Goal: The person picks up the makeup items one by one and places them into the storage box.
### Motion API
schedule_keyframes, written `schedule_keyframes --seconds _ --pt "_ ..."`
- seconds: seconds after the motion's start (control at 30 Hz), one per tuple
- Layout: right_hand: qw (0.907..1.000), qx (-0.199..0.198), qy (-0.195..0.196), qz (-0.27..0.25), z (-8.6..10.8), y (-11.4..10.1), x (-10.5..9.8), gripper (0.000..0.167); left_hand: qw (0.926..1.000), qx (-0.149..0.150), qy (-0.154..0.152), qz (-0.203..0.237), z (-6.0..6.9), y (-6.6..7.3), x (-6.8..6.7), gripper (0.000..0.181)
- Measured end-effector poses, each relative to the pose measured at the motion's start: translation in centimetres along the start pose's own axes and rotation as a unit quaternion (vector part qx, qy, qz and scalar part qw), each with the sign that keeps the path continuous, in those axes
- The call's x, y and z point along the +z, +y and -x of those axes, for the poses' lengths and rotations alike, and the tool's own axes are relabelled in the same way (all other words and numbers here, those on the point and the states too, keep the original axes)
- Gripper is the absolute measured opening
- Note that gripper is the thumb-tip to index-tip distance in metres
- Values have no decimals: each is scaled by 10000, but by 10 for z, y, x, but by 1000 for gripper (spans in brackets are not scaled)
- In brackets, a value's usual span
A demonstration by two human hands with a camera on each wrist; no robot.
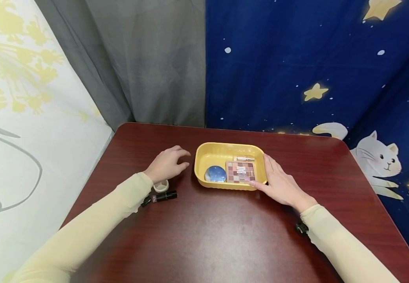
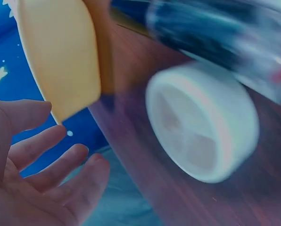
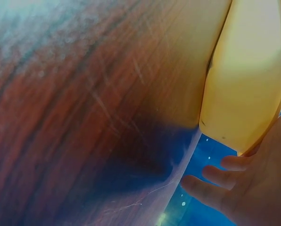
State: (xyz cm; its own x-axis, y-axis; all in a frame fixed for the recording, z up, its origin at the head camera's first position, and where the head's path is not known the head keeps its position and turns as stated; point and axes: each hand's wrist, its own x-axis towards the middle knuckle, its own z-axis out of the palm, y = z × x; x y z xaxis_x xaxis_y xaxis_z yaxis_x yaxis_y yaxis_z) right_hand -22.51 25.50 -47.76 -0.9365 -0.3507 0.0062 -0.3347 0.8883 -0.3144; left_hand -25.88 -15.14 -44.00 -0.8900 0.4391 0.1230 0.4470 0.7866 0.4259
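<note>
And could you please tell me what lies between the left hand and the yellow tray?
The stretch is bare: the head view shows only tabletop between the left hand and the yellow tray.

Both arms (image 1: pixel 94 222) forward, left grip (image 1: pixel 167 164) in a loose curve, right grip (image 1: pixel 283 184) with nearly straight fingers (image 1: pixel 273 164)

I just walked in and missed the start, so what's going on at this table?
A person's right hand is against the right end of a yellow bin, while the left hand hovers by its other end, holding nothing. In the bin lie a checkered palette, a blue round item and a slim tube. A white round piece and a black tube sit outside it, near the left wrist.
</note>
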Motion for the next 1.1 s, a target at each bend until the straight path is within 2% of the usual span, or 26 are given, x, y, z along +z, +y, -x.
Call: schedule_keyframes --seconds 0.2,0.3,0.43,0.57,0.63,0.83,0.93,1.1 --pt "9999 65 -91 7 0 0 0 115 9996 -176 -225 -90 14 -19 -3 35" --pt "9999 73 -90 -8 0 0 0 115 9989 -169 -418 -100 21 -28 -6 34" --pt "9999 74 -88 -40 0 -1 0 115 9961 82 -872 93 31 -39 -11 31" --pt "9999 81 -102 -39 0 0 0 115 9890 353 -1388 377 39 -48 -17 34" --pt "9999 77 -101 -29 0 0 -1 115 9859 490 -1545 422 43 -51 -18 38" --pt "10000 47 -79 -16 -1 -1 -2 115 9812 808 -1749 59 55 -54 -18 53" --pt "9999 56 -109 -35 0 -1 -2 114 9796 794 -1848 -34 59 -52 -18 59" --pt "9999 75 -146 -21 0 -1 -2 115 9775 783 -1956 -112 63 -49 -18 60"
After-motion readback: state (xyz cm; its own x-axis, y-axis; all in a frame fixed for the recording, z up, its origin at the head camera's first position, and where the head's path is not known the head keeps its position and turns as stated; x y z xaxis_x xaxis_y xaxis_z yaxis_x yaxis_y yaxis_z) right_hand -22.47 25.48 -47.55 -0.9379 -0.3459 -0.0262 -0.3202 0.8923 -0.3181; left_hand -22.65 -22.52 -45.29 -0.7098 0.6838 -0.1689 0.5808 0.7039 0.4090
